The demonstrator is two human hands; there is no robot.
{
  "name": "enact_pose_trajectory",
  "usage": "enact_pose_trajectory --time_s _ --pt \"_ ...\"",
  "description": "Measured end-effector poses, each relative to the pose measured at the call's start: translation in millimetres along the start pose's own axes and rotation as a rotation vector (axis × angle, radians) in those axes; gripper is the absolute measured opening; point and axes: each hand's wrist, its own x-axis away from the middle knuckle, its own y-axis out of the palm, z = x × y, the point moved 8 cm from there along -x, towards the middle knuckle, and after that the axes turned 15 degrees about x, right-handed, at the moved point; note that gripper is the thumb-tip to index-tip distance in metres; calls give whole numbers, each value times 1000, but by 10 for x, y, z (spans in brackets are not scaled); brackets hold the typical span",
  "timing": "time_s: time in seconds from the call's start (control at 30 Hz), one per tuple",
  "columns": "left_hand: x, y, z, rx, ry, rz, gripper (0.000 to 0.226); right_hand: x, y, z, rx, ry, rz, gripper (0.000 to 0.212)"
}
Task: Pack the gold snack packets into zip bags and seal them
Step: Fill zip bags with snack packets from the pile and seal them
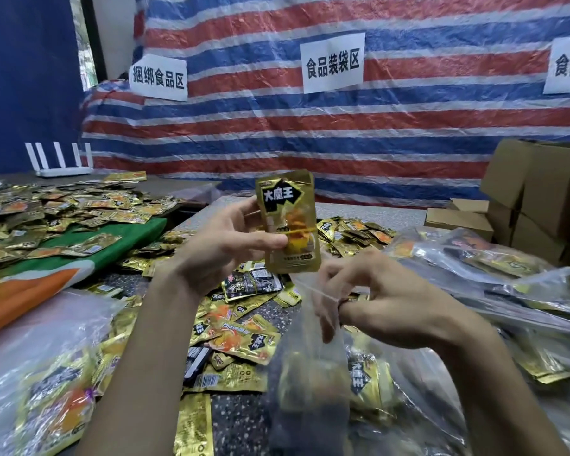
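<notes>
My left hand (231,238) pinches a gold snack packet (288,222) bound with a rubber band and holds it upright over the table. Just below and to the right, my right hand (372,301) grips the top edge of a clear zip bag (306,373) that hangs down with gold packets inside. The packet's bottom edge sits right above the bag's mouth. Loose gold packets (237,327) lie scattered on the table beneath both hands.
A big heap of gold packets (63,212) covers the green and orange cloth at left. Filled clear bags (494,274) pile up at right, more bags (46,373) at lower left. Cardboard boxes (537,195) stand at the far right; a white router (63,162) at the back.
</notes>
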Motion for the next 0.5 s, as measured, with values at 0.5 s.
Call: enact_pose_trajectory --time_s 0.5 --pt "-8 55 131 129 121 -79 72 -27 48 -162 -8 -101 -90 12"
